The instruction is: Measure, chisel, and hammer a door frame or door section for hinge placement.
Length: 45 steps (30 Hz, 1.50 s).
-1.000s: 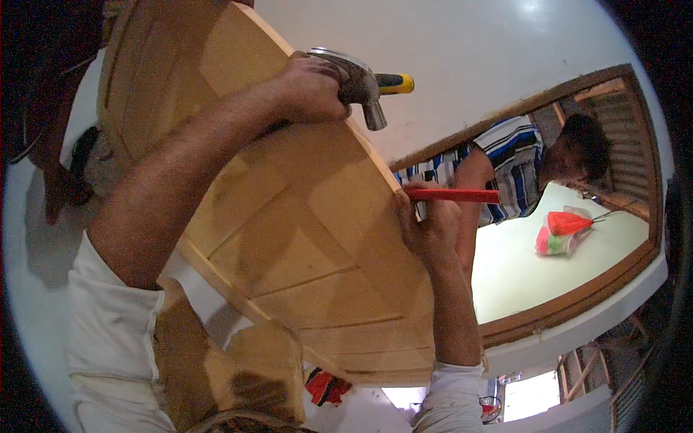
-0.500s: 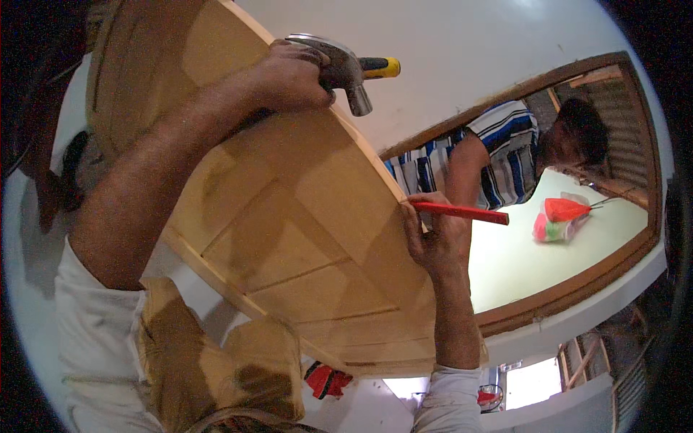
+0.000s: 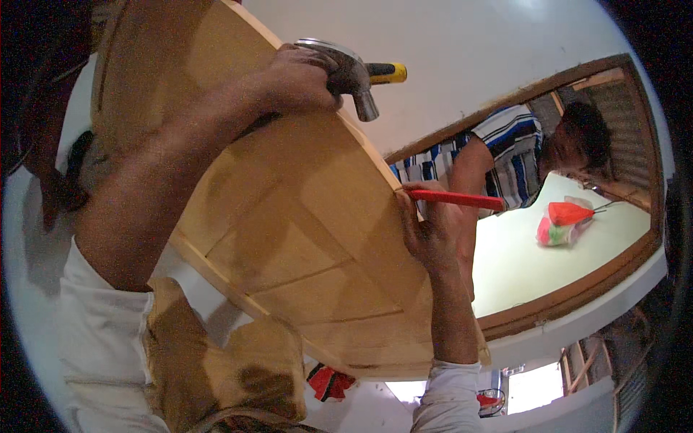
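Note:
A tan wooden door panel (image 3: 303,216) with recessed sections stands tilted across the view. My left hand (image 3: 303,79) is closed around a claw hammer (image 3: 354,76) close to its head, resting at the panel's far edge. The hammer's metal head points outward and its yellow-and-black handle sticks out behind. My right hand (image 3: 437,231) pinches a flat red carpenter's pencil (image 3: 458,198) between thumb and fingers. The pencil's tip end is at the panel's right edge, lower down than the hammer.
Right of the panel is a brown-framed opening (image 3: 548,310) in a white wall (image 3: 447,65). A person in a striped shirt (image 3: 516,144) leans there. Beyond lies a red, pink and green bundle in clear wrap (image 3: 563,222). A red-and-black cloth (image 3: 328,381) lies below the panel.
My right hand and the pencil have shifted slightly up along the panel's edge, and the pencil tilts a little differently. My left hand still grips the hammer in nearly the same place.

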### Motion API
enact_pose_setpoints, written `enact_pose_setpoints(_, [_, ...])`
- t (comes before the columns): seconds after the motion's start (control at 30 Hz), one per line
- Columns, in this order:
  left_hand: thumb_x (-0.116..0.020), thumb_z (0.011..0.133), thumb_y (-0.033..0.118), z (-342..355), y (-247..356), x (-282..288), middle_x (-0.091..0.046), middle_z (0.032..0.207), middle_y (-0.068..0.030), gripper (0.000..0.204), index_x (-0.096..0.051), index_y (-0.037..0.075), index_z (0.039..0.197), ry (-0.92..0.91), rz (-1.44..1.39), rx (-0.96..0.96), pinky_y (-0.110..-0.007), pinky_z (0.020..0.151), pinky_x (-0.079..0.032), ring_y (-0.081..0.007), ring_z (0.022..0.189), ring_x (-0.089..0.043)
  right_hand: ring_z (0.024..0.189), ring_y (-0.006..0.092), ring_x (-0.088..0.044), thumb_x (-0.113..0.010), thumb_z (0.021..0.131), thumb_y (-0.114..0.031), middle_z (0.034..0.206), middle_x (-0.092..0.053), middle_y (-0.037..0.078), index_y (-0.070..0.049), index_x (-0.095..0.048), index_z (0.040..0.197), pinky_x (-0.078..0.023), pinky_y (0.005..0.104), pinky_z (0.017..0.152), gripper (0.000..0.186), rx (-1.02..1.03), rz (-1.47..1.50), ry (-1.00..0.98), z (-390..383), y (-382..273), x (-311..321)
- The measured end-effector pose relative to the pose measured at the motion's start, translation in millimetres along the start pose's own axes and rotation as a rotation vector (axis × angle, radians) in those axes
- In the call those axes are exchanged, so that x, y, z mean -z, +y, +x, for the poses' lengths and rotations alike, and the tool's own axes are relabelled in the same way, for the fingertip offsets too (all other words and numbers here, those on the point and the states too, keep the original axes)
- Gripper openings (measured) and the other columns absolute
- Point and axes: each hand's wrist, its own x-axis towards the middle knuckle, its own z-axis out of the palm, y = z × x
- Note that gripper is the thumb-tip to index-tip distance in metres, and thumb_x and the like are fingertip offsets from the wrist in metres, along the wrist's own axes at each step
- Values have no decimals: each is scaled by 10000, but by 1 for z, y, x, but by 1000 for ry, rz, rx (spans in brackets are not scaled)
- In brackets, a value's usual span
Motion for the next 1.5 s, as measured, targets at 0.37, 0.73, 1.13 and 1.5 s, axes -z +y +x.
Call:
enact_pose_setpoints(0.37, [-664,802,374,6,6,2,-692,1009,-134,351,-682,129,1052,-43,-74,28,-420,925,-467,-301,1023,-637,717,290,-618,-675,862,-137,789,-608,120,-58,-594,955,-492,379,666,146,37,25,40,33,-8,-8])
enact_pose_setpoints(0.73, [-657,811,350,8,1,-1,-668,1011,-154,349,-640,121,1075,-41,-67,-66,-426,903,-472,-297,1009,-622,1005,284,-635,-568,905,-58,1158,-631,192,-33,-591,997,-513,398,856,99,-453,830,-124,-157,-108,-10])
enact_pose_setpoints(1.13, [-645,824,168,-14,-8,23,-593,1022,-94,303,-604,47,1099,-11,-120,59,-340,817,-516,-218,964,-599,761,243,-684,-595,900,-92,1032,-653,160,-74,-493,1270,-542,345,665,384,-1526,911,-614,-387,-227,-1])
enact_pose_setpoints(1.5, [-722,686,189,-9,-12,24,-551,1234,-195,562,-564,-3,1190,-271,-167,81,-522,1109,-276,-424,1253,-421,557,211,-631,-647,891,-126,764,-654,105,-106,-492,1306,-500,365,449,443,-1758,1891,-318,-449,-424,158])
